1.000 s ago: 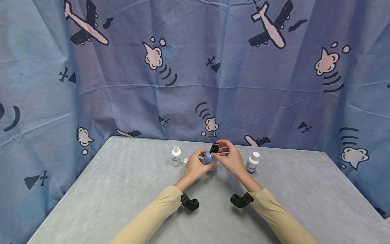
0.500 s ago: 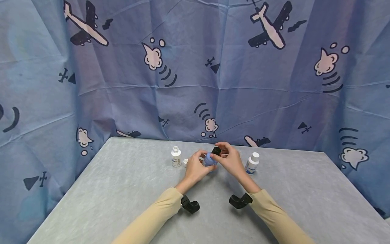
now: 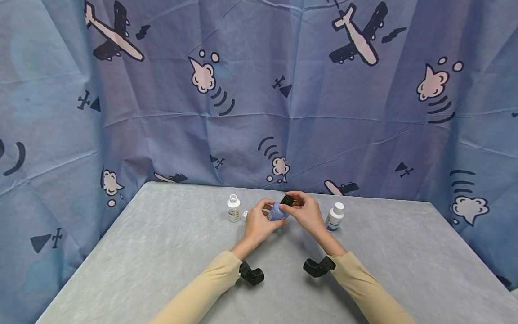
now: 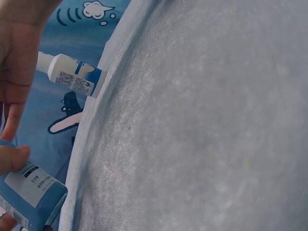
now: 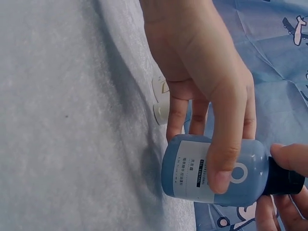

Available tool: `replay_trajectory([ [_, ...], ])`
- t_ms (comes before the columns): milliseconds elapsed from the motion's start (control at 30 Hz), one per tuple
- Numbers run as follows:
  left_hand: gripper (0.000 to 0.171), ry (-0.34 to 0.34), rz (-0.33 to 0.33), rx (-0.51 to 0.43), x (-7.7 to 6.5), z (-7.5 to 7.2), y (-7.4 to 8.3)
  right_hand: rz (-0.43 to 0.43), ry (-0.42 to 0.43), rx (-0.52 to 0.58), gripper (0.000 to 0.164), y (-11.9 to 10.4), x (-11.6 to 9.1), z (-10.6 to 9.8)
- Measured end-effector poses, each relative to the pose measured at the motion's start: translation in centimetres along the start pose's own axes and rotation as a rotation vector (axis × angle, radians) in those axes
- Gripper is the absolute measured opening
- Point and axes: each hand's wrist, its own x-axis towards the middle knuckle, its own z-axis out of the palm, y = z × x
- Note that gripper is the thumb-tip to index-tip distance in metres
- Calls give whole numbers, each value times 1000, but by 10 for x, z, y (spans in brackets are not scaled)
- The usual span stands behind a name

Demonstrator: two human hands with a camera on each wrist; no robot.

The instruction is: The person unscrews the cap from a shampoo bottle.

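My left hand point(image 3: 258, 221) grips the body of a translucent blue bottle point(image 3: 276, 212), its thumb across the white label, as the right wrist view shows. The bottle is tilted, its black cap point(image 3: 288, 200) up and to the right. With thumb and fingers my right hand point(image 3: 306, 213) pinches that cap. In the right wrist view the cap point(image 5: 284, 179) sits at the bottle's neck. The left wrist view has the bottle's label and base point(image 4: 36, 192), with the cap out of frame.
Left of the hands stands an open white bottle point(image 3: 234, 208), a small white cap point(image 3: 245, 214) beside it, partly behind my left hand. A capped white bottle point(image 3: 334, 217) stands right of my right hand. A patterned blue curtain point(image 3: 243, 112) hangs behind the grey-covered table point(image 3: 162, 252).
The black cap and my right fingers have shifted slightly right and down, and the bottle leans a little more to the right. Over the last half second little moves.
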Motion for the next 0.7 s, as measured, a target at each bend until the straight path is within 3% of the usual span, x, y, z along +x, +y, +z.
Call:
replay_trajectory([
  [333, 52, -5, 25, -21, -1, -1, -1, -10, 7, 17, 41, 0, 0, -1],
  [700, 53, -69, 32, -42, 0, -2, -1, -12, -37, 44, 40, 0, 2, -3],
])
